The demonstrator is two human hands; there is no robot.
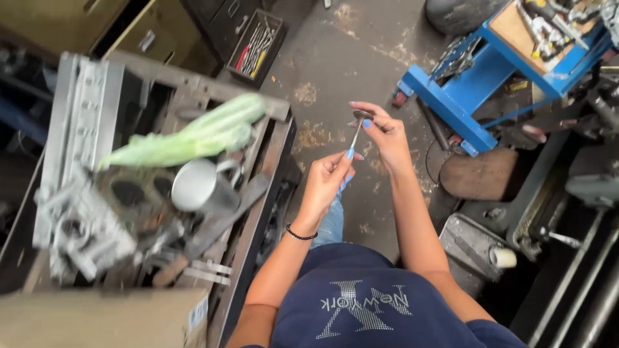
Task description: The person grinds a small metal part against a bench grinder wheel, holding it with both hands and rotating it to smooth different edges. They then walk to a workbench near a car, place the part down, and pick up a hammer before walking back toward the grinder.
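Stained concrete floor [335, 58] fills the middle of a cluttered workshop, seen from above the person's own arms. Both hands meet over that floor, holding a small engine valve [357, 131] between them: the right hand [385, 134] pinches the round head of the valve at its upper end, fingers curled around it, while the left hand [327, 182] grips the lower end of the thin stem between thumb and fingertips. The valve is tilted, head up and away from the body. A black band sits on the left wrist. Left of the valve stands a metal rack [258, 212] crowded with parts: a shiny steel mug [198, 185] near the middle, a green plastic bag [187, 136] lying across the top, and a grey cast part [80, 232] at the far left. Beyond the valve, a tray of tools [256, 46] rests on the floor. Right of the valve stands a blue cart [464, 96] loaded with tools.
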